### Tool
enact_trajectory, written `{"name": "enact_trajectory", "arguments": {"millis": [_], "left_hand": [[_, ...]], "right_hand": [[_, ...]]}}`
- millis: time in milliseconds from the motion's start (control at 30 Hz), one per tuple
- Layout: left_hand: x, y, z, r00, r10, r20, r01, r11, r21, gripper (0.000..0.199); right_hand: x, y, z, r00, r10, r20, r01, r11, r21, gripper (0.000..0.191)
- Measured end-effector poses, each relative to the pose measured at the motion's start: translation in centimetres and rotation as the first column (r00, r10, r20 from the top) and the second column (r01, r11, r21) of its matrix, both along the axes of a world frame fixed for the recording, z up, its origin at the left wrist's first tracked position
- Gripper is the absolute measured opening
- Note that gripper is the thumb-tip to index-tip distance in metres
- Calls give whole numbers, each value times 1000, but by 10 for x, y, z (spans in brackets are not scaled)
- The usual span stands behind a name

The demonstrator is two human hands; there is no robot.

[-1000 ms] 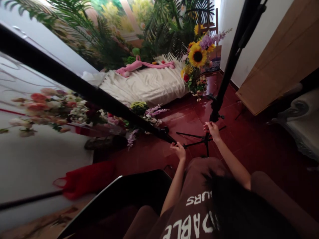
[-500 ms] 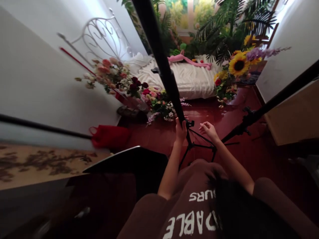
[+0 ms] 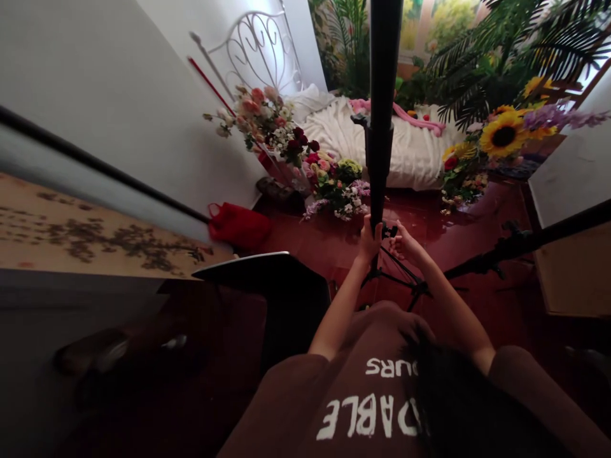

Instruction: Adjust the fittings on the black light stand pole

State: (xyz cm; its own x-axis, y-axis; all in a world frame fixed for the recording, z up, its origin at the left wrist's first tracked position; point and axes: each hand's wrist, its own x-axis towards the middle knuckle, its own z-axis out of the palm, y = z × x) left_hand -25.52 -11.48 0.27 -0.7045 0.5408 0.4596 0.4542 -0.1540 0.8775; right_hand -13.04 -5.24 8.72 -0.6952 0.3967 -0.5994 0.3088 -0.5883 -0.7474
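Observation:
A black light stand (image 3: 379,140) rises upright in front of me, its tripod legs (image 3: 394,277) spread over the floor below. My left hand (image 3: 370,242) is wrapped round its pole, low down, just above the legs. A small black clamp knob (image 3: 390,231) sticks out from the pole on the right, level with that hand. At this knob is my right hand (image 3: 407,244), its fingers curled closed on it; the fingertips are partly hidden. Higher on the pole another black knob (image 3: 359,119) juts out to the left.
A second black stand (image 3: 515,238) slants in from the right. Left of me are a dark panel with a pale edge (image 3: 267,256), a red bag (image 3: 241,224) and another black pole (image 3: 109,166). Ahead are flowers (image 3: 334,181), a sunflower (image 3: 503,135) and a white-draped bed (image 3: 415,156).
My right hand has moved left to the knob from a spot apart from it. The pole now looks more upright as the view has turned left; my left hand still grips it.

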Motion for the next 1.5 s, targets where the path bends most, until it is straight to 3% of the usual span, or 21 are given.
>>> {"name": "enact_trajectory", "arguments": {"millis": [100,200,400,467,533,600,667,733,800,867,933,1033,1100,1167,1300,1500], "left_hand": [[0,1,1,1000,14,-20,-14,1000,7,47],[1,2,3,1000,25,-17,-24,1000,10,48],[2,3,5,1000,25,3,-25,1000,9,50],[2,2,5,1000,11,0,-11,1000,2,49],[1,1,6,1000,-8,1,8,1000,-6,50],[2,0,6,1000,-18,2,18,1000,-3,51],[2,0,7,1000,-19,-1,19,1000,3,52],[3,0,8,1000,-20,-1,20,1000,4,52],[3,1,7,1000,-16,8,16,1000,6,53],[3,1,6,1000,-6,18,6,1000,8,54],[3,2,5,1000,-2,21,2,1000,7,54],[2,2,4,1000,1,14,-1,1000,9,54],[1,2,3,1000,4,10,-4,1000,16,55],[1,3,2,1000,0,16,0,1000,20,57],[0,3,0,999,-23,38,22,1000,16,58],[0,3,0,1000,-10,6,10,999,32,50]], "right_hand": [[2,4,-3,986,44,-161,-93,945,-315,56],[1,6,-5,953,-57,-296,-73,908,-412,51],[-8,2,-2,940,-84,-330,-6,965,-263,42],[-11,0,-2,953,-87,-291,47,989,-140,36],[-10,0,-4,958,-95,-270,120,990,74,34],[-7,3,-6,962,-70,-263,173,902,395,33],[-2,10,-6,975,-13,-224,171,685,708,29],[0,17,-2,987,19,-161,133,466,874,24],[-1,22,10,982,-9,-189,179,362,915,18],[-7,22,30,951,-47,-307,305,324,896,12],[-18,20,55,900,-24,-436,425,275,863,29],[-40,12,92,861,133,-491,465,184,866,54],[-59,8,107,853,206,-480,460,141,877,66],[-79,7,109,855,234,-463,449,114,886,71],[-109,14,92,845,189,-501,488,112,866,69],[-114,25,81,824,200,-530,528,69,847,66]]}}
